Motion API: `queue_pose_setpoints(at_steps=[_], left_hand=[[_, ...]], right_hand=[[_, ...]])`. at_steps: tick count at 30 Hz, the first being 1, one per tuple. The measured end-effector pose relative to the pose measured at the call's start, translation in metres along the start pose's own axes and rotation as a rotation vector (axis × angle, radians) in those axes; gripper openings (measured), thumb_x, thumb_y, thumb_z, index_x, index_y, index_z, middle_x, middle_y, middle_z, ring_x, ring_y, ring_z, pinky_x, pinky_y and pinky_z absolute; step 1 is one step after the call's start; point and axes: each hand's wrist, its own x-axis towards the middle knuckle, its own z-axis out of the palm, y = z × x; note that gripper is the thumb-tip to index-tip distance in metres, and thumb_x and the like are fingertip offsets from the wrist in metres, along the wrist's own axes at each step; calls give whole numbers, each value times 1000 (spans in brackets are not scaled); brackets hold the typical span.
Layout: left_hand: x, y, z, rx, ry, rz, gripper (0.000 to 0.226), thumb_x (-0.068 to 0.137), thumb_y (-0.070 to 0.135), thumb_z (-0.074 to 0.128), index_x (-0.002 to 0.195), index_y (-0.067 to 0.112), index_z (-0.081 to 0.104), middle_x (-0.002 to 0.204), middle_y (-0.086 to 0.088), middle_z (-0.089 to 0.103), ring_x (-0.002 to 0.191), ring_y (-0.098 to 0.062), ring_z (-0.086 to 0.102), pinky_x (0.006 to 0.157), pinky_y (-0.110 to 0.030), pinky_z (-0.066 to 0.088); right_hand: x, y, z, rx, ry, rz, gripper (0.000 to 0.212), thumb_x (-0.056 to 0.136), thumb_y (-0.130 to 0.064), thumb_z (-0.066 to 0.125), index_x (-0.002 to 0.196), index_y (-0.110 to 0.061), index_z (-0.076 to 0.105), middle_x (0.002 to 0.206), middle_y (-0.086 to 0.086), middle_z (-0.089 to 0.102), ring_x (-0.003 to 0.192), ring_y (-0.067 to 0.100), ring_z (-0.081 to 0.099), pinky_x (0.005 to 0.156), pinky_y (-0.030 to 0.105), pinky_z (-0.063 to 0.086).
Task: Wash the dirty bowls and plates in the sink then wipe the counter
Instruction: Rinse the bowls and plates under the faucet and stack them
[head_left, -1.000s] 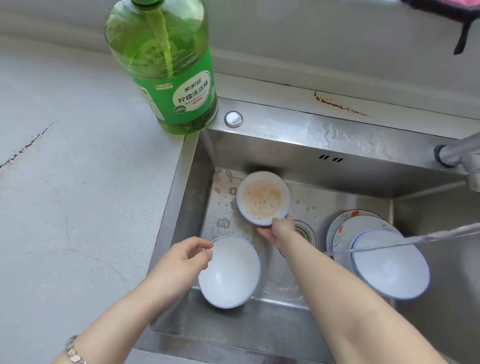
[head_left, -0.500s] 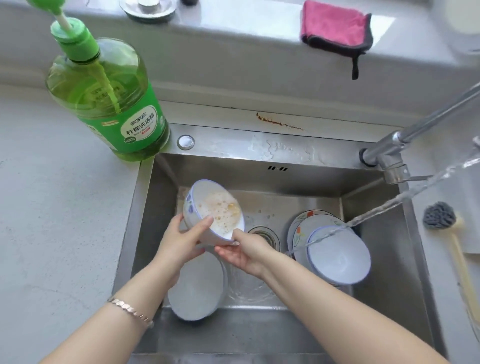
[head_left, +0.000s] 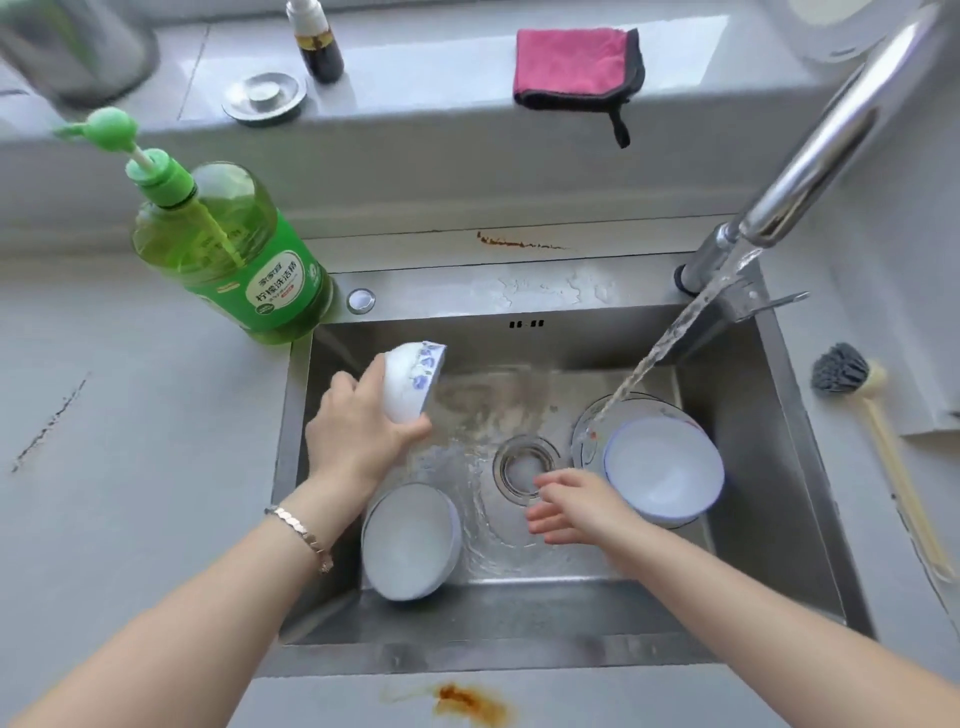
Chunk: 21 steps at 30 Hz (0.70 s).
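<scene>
Over the left rear of the sink (head_left: 769, 467), the left hand (head_left: 358, 436) grips a blue-patterned bowl (head_left: 410, 387) tipped on its side, its mouth turned away to the right. 2 more bowls lie in the basin: the front bowl (head_left: 410, 540) at the left, and the right bowl (head_left: 665, 470) on a plate (head_left: 584, 431) struck by the water stream (head_left: 670, 338) from the tap (head_left: 810, 156). The right hand (head_left: 576, 506) hovers with fingers spread and relaxed, holding nothing, between the drain (head_left: 522, 467) and the right bowl. A green detergent bottle (head_left: 234, 260) stands on the counter (head_left: 130, 467) at the sink's corner.
</scene>
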Motion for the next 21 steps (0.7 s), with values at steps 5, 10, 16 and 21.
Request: queue_pose_setpoints(at_steps=[5, 10, 16, 21], left_hand=[[-12, 23, -16, 175, 63, 167, 84, 70, 43, 72, 142, 25, 34, 100, -10, 43, 97, -29, 47, 71, -35, 38], [-40, 44, -19, -529, 14, -73, 76, 60, 54, 64, 130, 27, 52, 92, -6, 61, 83, -18, 58, 74, -30, 48], [-81, 76, -14, -1021, -134, -160, 60, 48, 54, 63, 105, 37, 63, 67, -5, 63, 66, -18, 64, 75, -45, 57], [-85, 79, -26, -999, -304, -119, 38, 63, 32, 59, 100, 32, 64, 63, 7, 68, 56, -6, 63, 52, -27, 55]], right_hand=[[-15, 18, -35, -127, 67, -69, 28, 91, -4, 41, 117, -6, 53, 75, 6, 61, 63, 16, 59, 57, 22, 49], [-45, 14, -51, -748, 167, -714, 46, 87, -9, 53, 133, -14, 49, 131, 1, 54, 121, 14, 50, 103, 22, 36], [-67, -3, -37, -960, -204, -985, 75, 82, -6, 57, 147, -22, 23, 152, -4, 28, 136, 7, 26, 106, 11, 18], [-39, -4, -86, -1473, -290, -1262, 72, 60, 2, 71, 128, -16, 55, 134, 1, 55, 119, 16, 55, 97, 29, 45]])
